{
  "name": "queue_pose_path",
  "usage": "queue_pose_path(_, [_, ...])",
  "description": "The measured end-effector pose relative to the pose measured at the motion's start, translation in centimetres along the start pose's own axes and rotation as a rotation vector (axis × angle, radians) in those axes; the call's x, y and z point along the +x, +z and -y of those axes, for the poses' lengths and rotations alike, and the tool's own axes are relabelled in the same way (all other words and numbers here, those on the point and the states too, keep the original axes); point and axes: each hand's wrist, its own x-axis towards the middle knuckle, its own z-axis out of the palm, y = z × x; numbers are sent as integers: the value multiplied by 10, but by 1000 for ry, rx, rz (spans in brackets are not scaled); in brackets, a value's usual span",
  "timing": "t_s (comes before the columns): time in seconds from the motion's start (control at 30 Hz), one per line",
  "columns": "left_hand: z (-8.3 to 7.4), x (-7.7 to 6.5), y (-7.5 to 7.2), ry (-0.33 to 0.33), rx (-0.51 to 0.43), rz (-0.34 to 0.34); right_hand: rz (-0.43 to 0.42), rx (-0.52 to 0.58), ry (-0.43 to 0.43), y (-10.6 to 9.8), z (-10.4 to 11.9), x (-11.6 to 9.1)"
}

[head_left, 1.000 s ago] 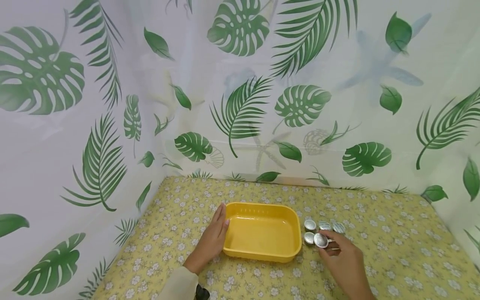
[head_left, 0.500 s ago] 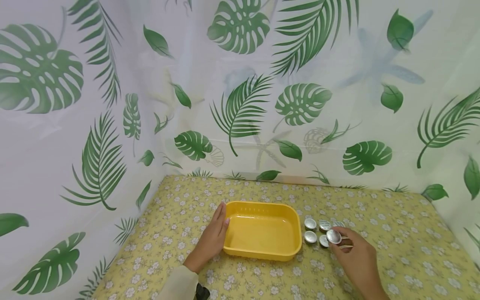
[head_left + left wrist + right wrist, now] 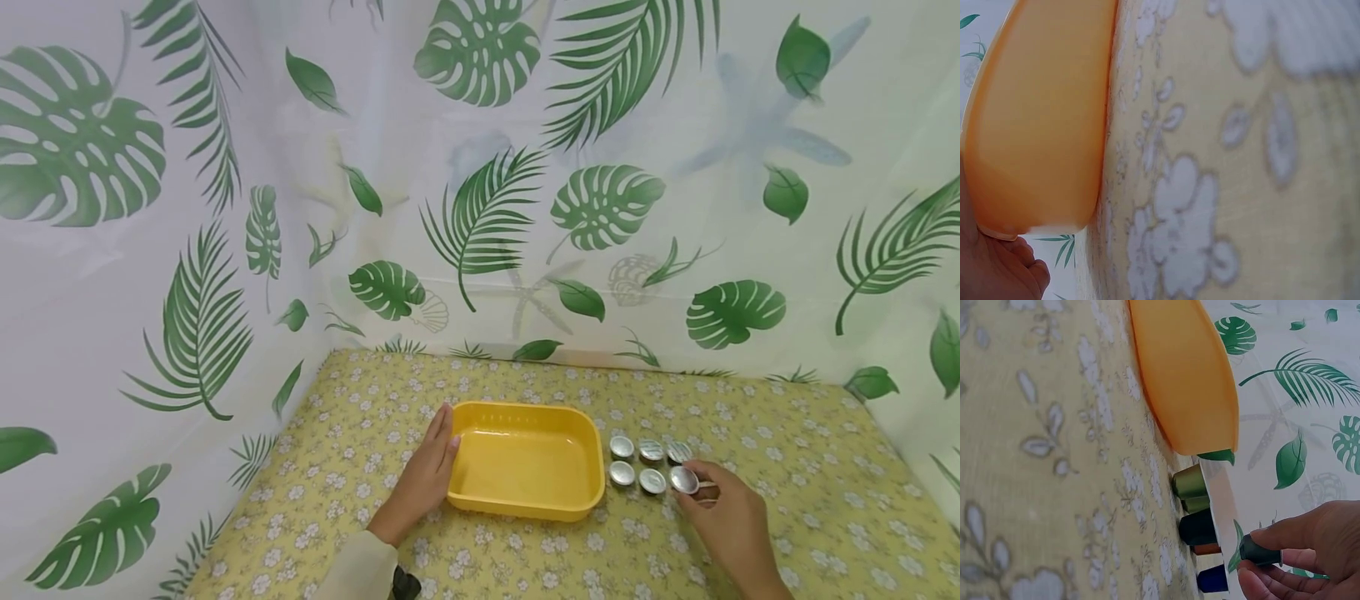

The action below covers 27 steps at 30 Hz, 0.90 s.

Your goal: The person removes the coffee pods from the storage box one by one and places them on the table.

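A yellow rectangular tray [image 3: 517,507] lies on the table. My left hand [image 3: 422,475] holds its left end, thumb at the rim and fingers along the outer wall. To the tray's right, my right hand [image 3: 726,515] pinches a dark coffee capsule [image 3: 1259,550] between thumb and fingers, its silver lid [image 3: 683,480] facing up. Several other capsules stand lid up beside it, among them a silver-lidded one [image 3: 652,481] to its left. The right wrist view shows their sides: a green capsule [image 3: 1189,482], a dark one [image 3: 1197,527] and a blue one [image 3: 1213,579].
The table wears a yellow flowered cloth [image 3: 360,450]. White leaf-printed sheets hang as a back wall [image 3: 660,317] and a left wall [image 3: 112,292]. The tray stands close to the capsules' left side.
My right hand has moved right with its capsule, past the front row to its right end, uncovering the capsules behind. The left hand and tray have stayed put.
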Motion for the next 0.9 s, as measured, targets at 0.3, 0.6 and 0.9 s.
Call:
queue_pose_path(0.3, [-2, 0, -1, 6, 4, 2, 88, -12, 74, 0, -13, 5])
queue_pose_path(0.6, [-2, 0, -2, 1, 6, 1, 99, -60, 63, 6, -25, 12])
queue_pose_path(0.9, [-2, 0, -1, -4, -2, 8, 126, -88, 33, 9, -29, 16])
